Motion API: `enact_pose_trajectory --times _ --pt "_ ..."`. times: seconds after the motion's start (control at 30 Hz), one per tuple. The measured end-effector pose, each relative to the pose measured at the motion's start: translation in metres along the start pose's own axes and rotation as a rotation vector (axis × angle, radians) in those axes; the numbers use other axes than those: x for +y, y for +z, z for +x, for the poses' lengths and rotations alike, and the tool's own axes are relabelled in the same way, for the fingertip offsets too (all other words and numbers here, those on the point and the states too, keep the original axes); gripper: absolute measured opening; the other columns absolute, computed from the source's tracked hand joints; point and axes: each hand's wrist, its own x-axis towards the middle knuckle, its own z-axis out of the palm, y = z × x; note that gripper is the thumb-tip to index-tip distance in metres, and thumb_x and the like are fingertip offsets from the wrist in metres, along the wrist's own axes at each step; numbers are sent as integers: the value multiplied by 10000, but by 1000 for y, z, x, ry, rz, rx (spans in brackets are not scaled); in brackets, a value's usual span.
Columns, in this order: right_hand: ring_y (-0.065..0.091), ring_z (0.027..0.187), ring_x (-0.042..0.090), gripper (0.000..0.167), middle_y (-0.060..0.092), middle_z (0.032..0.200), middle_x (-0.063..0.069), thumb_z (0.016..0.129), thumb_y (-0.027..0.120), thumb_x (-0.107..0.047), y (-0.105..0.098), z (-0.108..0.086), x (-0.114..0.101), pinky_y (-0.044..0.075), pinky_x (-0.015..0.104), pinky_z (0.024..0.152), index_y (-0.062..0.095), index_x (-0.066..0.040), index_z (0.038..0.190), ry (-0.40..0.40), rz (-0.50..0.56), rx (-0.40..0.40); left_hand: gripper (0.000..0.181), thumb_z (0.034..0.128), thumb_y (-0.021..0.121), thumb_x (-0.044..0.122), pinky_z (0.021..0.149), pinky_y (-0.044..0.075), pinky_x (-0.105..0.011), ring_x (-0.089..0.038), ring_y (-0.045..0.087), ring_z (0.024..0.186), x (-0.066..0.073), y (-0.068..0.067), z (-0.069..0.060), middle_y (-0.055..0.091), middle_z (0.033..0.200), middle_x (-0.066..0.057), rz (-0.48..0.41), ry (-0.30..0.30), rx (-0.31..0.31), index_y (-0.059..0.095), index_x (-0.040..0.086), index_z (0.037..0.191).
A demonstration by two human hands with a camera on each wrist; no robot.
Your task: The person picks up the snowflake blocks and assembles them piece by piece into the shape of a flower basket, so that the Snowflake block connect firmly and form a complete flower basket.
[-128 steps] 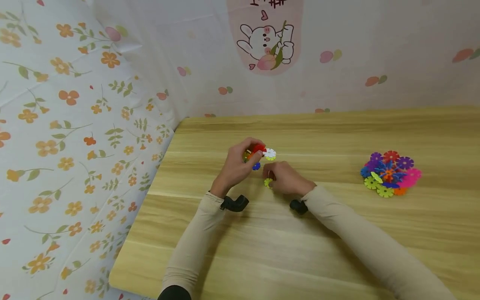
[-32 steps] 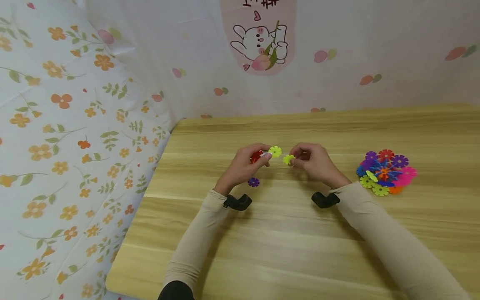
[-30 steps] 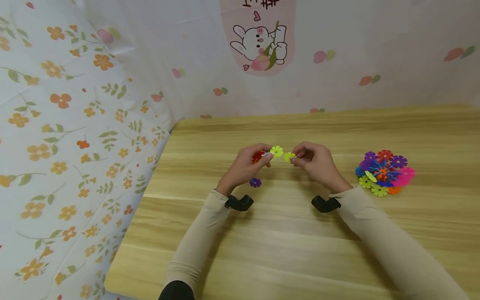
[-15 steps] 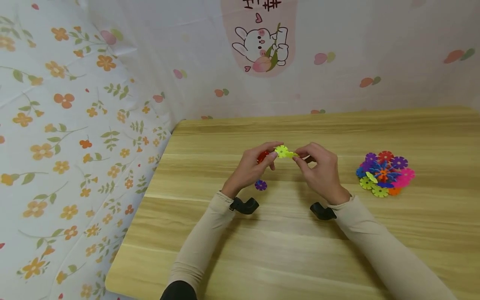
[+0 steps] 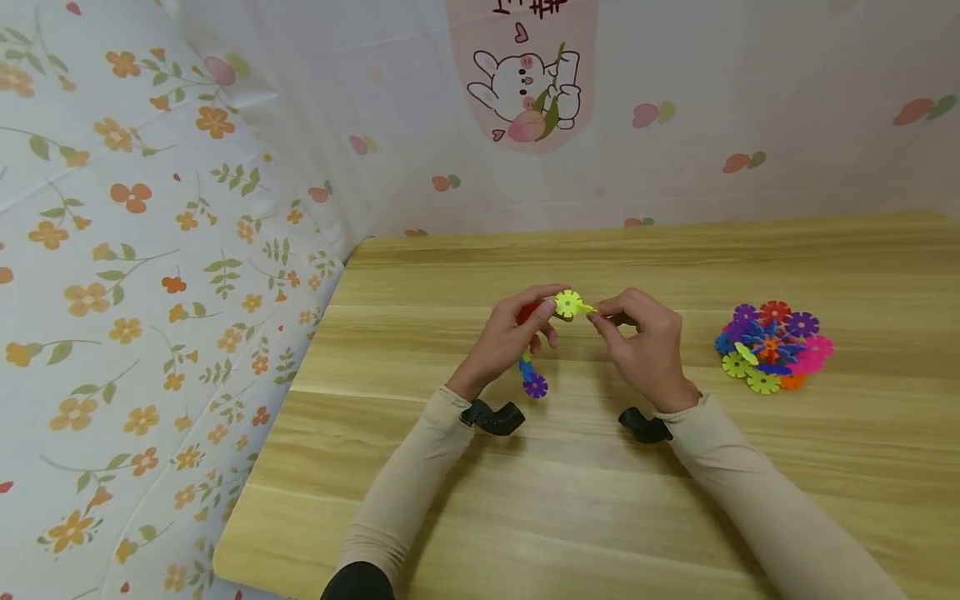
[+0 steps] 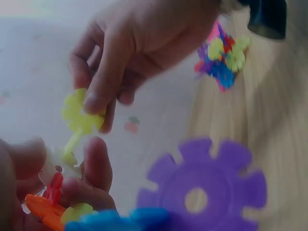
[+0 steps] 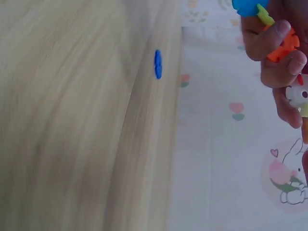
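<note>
My left hand [image 5: 506, 335] grips a chain of flower-shaped interlocking discs. Its orange disc [image 7: 283, 46], white disc [image 7: 297, 97] and red disc [image 6: 56, 187] show between the fingers. Below the hand hangs the chain's purple disc [image 6: 202, 187], beside a blue disc [image 6: 118, 220]. A yellow disc [image 5: 567, 304] sticks out past my left thumb. My right hand [image 5: 647, 340] pinches another yellow disc [image 6: 83, 113] between thumb and forefinger. The two yellow discs meet at their edges, set at an angle to each other; how deep the slots engage is unclear.
A pile of colourful flower discs [image 5: 776, 350] lies to the right on the wooden table [image 5: 570, 517]. A single blue disc [image 7: 158, 64] appears on the table in the right wrist view. Patterned cloth [image 5: 397, 100] hangs behind and at the left.
My right hand has lifted from near the table with a yellow disc and brought it against the chain's yellow disc. Both hands have shifted right, and the chain's purple end now hangs lower.
</note>
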Motion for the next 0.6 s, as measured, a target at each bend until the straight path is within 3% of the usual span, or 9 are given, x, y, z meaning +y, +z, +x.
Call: enact_pose_trajectory --times 0.1,0.2,0.33,0.4,0.5,0.6 --pt "671 753 7 132 722 807 218 866 770 -64 -1 -1 -1 527 70 732 740 46 800 47 136 26 387 1090 414 230 548 461 -261 -162 631 712 2 2 0 646 1156 -253 -83 -24 -22 543 132 1441" --pt "688 715 -4 219 741 819 210 873 770 -122 -2 -1 -5 548 105 680 739 74 781 87 226 48 392 1091 407 232 528 436 -232 -171 623 696 4 3 0 629 1154 -299 -129 -28 -37 550 121 1438" --pt "652 664 -65 131 745 824 204 841 776 -18 1 3 -11 545 117 623 733 91 782 102 252 30 397 1091 400 236 509 419 -233 -253 593 691 5 -1 -2 636 1132 -286 -144 -30 -50 549 121 1440" --pt "652 683 -55 36 746 834 208 812 780 50 4 6 -12 542 111 645 749 65 804 89 211 -20 386 1089 412 223 515 427 -242 -252 588 691 7 -7 -5 650 1069 -241 -95 -22 -41 553 121 1434" --pt "685 745 57 138 759 897 172 786 794 76 7 10 -8 541 117 690 771 5 902 108 114 -163 363 1078 457 207 569 493 -339 -209 624 719 9 -23 -10 662 995 -149 63 13 -12 567 117 1412" --pt "706 808 190 289 746 1034 153 818 791 21 13 15 0 561 193 708 730 -28 1097 252 47 -383 356 1058 513 210 682 545 -472 -175 676 796 11 -39 -15 684 978 -112 222 44 46 580 122 1397"
